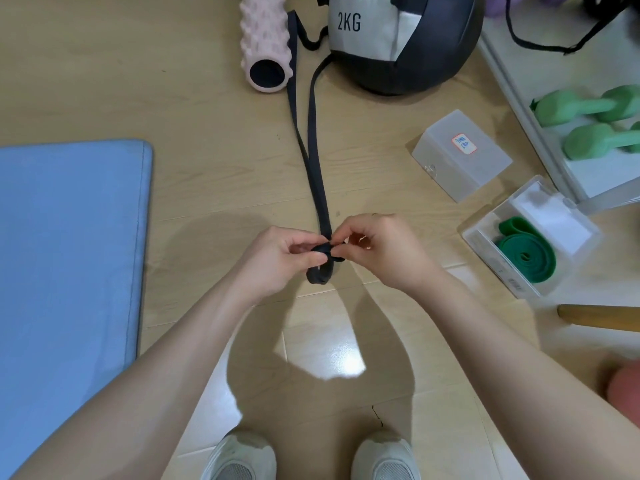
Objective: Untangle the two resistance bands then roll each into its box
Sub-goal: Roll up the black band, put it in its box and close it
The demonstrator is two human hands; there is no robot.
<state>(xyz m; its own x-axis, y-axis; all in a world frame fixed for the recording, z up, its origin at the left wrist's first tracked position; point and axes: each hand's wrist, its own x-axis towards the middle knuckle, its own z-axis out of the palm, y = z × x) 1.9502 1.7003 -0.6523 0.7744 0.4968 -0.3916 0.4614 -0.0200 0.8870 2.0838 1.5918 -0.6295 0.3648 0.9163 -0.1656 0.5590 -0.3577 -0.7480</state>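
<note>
A long black resistance band [306, 143] lies stretched over the floor from the weight bag toward me. Its near end is folded into a small roll between my hands. My left hand [277, 261] pinches that roll from the left, and my right hand [377, 251] pinches it from the right. A green resistance band [524, 254] sits coiled inside an open clear box [485, 252] at the right. A second clear box [462, 155] with a red-edged label stands shut beyond it.
A blue mat [69, 237] covers the floor at the left. A pink foam roller [265, 39] and a black-and-white 2KG weight bag [398, 39] stand at the far end. Green dumbbells [588, 123] rest on a white shelf at right. A wooden leg [599, 317] pokes in.
</note>
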